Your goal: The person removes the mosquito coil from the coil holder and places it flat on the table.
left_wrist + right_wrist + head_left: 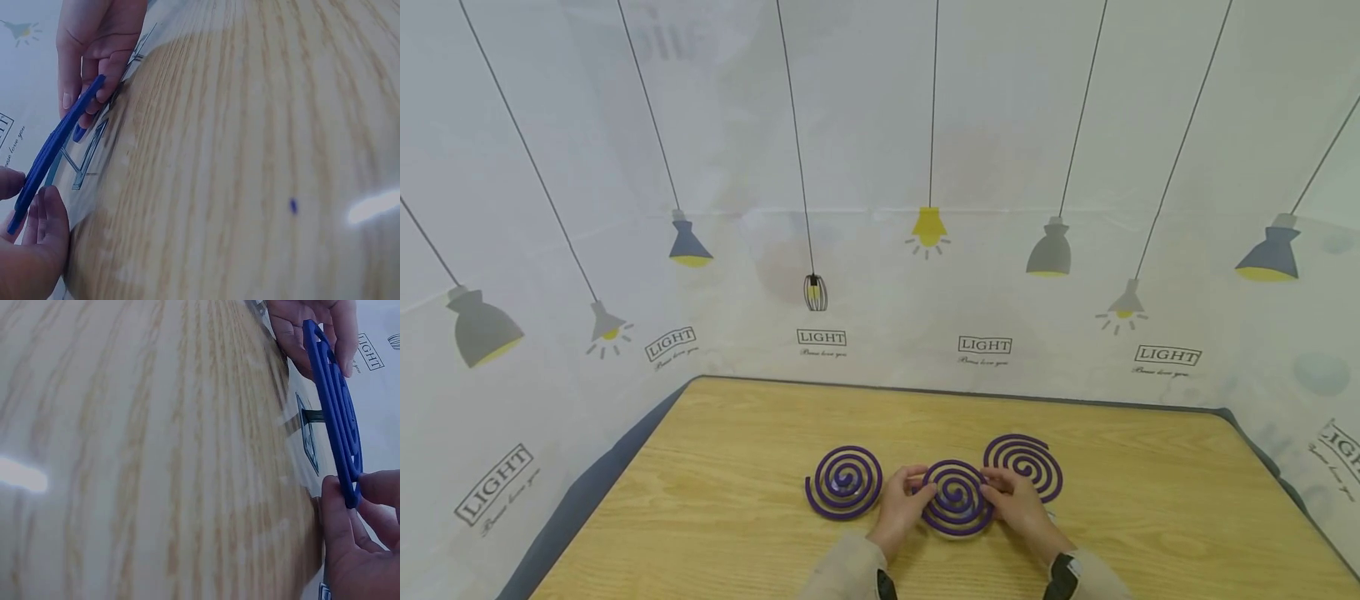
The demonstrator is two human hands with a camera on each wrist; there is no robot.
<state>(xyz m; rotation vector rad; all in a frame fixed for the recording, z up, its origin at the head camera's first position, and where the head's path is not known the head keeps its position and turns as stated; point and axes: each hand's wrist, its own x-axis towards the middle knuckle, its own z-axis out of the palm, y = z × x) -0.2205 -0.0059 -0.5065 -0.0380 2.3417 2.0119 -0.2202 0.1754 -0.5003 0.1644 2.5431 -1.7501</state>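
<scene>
Head view: middle coil (957, 497) held at the near centre of the table (737, 467), gripped at opposite edges by both hands. Left hand (901, 506) pinching the left rim, thumb above and fingers below; right hand (1018, 502) pinching the right rim likewise. Wrist views: coil seen edge-on and lifted clear of the wood, rim clamped between thumb and curled fingers (340, 506). Judged by the thick, doubled spiral, probably two coils still nested and not yet pulled apart. Left coil (844, 482) and right coil (1024, 463) lying flat on either side, thinner-lined, seemingly already single; right one just behind the right hand. No containers visible anywhere. Behind, a pale curtain (880, 208) printed with lamps.
</scene>
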